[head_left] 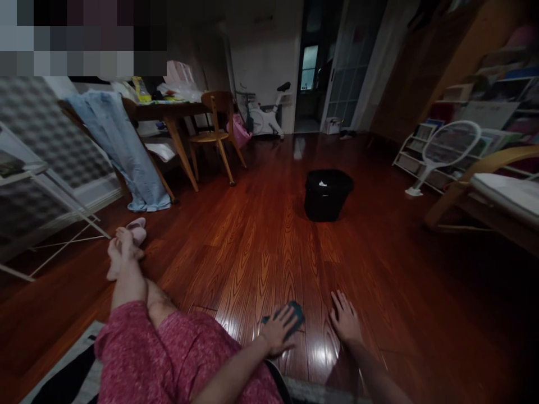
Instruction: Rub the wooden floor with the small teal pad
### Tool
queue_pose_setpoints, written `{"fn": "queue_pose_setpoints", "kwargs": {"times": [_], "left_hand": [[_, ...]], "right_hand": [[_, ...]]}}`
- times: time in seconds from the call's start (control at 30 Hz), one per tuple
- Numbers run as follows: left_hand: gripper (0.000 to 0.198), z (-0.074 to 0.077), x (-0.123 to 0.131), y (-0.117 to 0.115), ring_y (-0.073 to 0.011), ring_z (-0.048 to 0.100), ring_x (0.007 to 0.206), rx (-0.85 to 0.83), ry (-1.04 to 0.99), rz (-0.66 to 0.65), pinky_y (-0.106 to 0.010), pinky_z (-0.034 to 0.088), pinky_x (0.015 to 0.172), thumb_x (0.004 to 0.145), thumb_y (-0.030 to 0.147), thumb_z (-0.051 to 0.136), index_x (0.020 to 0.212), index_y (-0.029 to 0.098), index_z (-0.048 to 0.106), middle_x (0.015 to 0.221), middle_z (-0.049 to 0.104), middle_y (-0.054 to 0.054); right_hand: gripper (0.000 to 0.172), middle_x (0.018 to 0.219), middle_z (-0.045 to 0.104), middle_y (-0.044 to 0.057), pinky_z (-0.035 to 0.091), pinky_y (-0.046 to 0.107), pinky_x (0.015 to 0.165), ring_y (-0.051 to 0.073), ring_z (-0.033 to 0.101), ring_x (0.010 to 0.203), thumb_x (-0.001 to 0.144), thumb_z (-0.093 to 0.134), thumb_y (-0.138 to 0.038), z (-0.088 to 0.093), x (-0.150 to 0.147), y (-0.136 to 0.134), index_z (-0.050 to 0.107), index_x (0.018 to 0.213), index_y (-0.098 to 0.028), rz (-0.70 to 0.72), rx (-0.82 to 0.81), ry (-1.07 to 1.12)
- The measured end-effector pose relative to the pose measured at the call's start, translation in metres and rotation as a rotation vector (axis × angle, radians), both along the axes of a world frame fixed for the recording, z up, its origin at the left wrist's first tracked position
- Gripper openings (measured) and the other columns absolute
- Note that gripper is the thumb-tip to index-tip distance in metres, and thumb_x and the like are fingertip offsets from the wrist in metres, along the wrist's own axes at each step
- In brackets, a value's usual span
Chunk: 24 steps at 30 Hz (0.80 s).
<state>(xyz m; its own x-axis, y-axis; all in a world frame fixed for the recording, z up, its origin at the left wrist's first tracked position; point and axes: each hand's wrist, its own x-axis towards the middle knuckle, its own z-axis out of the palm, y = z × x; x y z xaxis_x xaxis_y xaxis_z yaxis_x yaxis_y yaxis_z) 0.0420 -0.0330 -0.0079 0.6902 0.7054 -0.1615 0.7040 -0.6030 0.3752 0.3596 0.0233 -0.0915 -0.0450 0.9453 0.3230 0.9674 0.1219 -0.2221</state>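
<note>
My left hand (278,330) lies flat with its fingers spread on top of a dark teal cloth (298,314), pressing it against the glossy wooden floor (252,264). The cloth sticks out past the fingertips and on the thumb-free side; its middle is covered by the hand. To the right, my right hand (346,318) is open, its fingers stretched out over the same floor, with nothing in it. Whether that palm bears on the boards cannot be made out. A black bin (327,195) stands upright farther ahead, apart from both hands.
My bare legs (131,278) stretch left in pink-red shorts (197,342), beside a pale slipper (137,230). A white folding rack (63,207) stands at left. Jeans (120,146) hang by the table (168,112) and wooden chair (217,134). An electric-swatter-shaped racket (450,147) stands right, near an armchair (501,185).
</note>
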Motion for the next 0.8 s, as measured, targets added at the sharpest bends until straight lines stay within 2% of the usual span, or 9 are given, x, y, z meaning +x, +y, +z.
{"fn": "queue_pose_setpoints", "kwargs": {"times": [0.03,0.1,0.2,0.27,0.43,0.5,0.63,0.7,0.8], "left_hand": [[0.078,-0.002,0.013,-0.005,-0.0254,0.009,0.155,-0.001,-0.024,-0.097,-0.054,0.015,0.125,0.096,0.069,0.030,0.159,0.028,0.009,0.167,0.009,-0.006],[0.073,-0.005,0.032,-0.008,-0.0234,0.012,0.154,0.002,-0.053,-0.175,-0.057,0.009,0.125,0.098,0.068,0.027,0.159,0.032,0.009,0.167,0.013,-0.003],[0.066,-0.006,0.034,0.002,-0.0217,0.016,0.154,-0.017,-0.089,-0.102,-0.058,0.004,0.126,0.098,0.067,0.028,0.156,0.041,0.010,0.166,0.019,0.003],[0.065,-0.004,0.015,0.015,-0.0227,0.015,0.154,-0.009,-0.077,0.085,-0.057,0.008,0.126,0.097,0.065,0.031,0.156,0.043,0.014,0.165,0.020,0.004],[0.060,0.002,-0.054,0.038,-0.0340,0.017,0.153,0.135,0.167,0.849,-0.067,0.016,0.120,0.101,0.043,0.032,0.157,0.026,0.024,0.163,0.028,-0.011],[0.059,0.004,-0.071,0.038,-0.0353,0.020,0.152,0.140,0.257,0.956,-0.066,0.019,0.120,0.100,0.035,0.033,0.157,0.019,0.029,0.163,0.027,-0.016],[0.061,0.008,-0.065,0.027,-0.0320,0.022,0.152,0.100,0.285,0.781,-0.054,0.020,0.124,0.099,0.038,0.042,0.156,0.019,0.034,0.163,0.029,-0.014],[0.067,0.008,-0.043,0.018,-0.0303,0.022,0.152,0.064,0.248,0.600,-0.049,0.018,0.125,0.096,0.047,0.049,0.156,0.020,0.034,0.164,0.027,-0.011],[0.083,0.006,-0.004,0.001,-0.0293,0.013,0.154,0.005,0.188,0.225,-0.050,0.013,0.126,0.094,0.061,0.047,0.157,0.011,0.027,0.165,0.017,-0.016]], "right_hand": [[0.063,0.156,0.045,0.010,0.028,0.049,0.119,0.024,0.037,0.146,0.091,0.031,-0.030,0.001,0.000,0.000,0.040,0.153,-0.019,0.002,0.002,-0.006],[0.062,0.156,0.046,0.011,0.030,0.046,0.118,0.024,0.038,0.146,0.092,0.029,-0.031,0.002,0.002,0.000,0.044,0.151,-0.017,0.008,0.003,-0.020],[0.062,0.155,0.047,0.010,0.032,0.045,0.118,0.023,0.040,0.144,0.091,0.030,-0.031,0.002,0.004,0.000,0.046,0.149,-0.018,0.007,0.003,-0.036],[0.062,0.154,0.048,0.009,0.033,0.045,0.117,0.023,0.040,0.144,0.091,0.031,-0.031,0.002,0.004,0.000,0.045,0.150,-0.019,-0.001,0.006,-0.040],[0.063,0.155,0.047,0.009,0.031,0.046,0.118,0.023,0.039,0.145,0.090,0.032,-0.030,0.003,0.003,0.001,0.043,0.151,-0.020,0.000,0.007,-0.037],[0.063,0.155,0.047,0.009,0.029,0.047,0.119,0.023,0.038,0.145,0.090,0.033,-0.029,0.004,0.002,0.001,0.042,0.152,-0.020,0.000,0.003,-0.033],[0.063,0.156,0.045,0.010,0.029,0.046,0.119,0.023,0.038,0.145,0.090,0.034,-0.029,0.007,0.000,0.000,0.041,0.152,-0.019,-0.001,-0.012,-0.036],[0.063,0.156,0.045,0.010,0.029,0.046,0.119,0.023,0.038,0.145,0.091,0.034,-0.029,0.008,-0.001,0.000,0.041,0.152,-0.018,-0.005,-0.022,-0.036],[0.062,0.156,0.046,0.011,0.027,0.047,0.120,0.023,0.038,0.146,0.091,0.033,-0.029,0.009,-0.002,-0.001,0.041,0.152,-0.018,-0.005,-0.032,-0.032]]}}
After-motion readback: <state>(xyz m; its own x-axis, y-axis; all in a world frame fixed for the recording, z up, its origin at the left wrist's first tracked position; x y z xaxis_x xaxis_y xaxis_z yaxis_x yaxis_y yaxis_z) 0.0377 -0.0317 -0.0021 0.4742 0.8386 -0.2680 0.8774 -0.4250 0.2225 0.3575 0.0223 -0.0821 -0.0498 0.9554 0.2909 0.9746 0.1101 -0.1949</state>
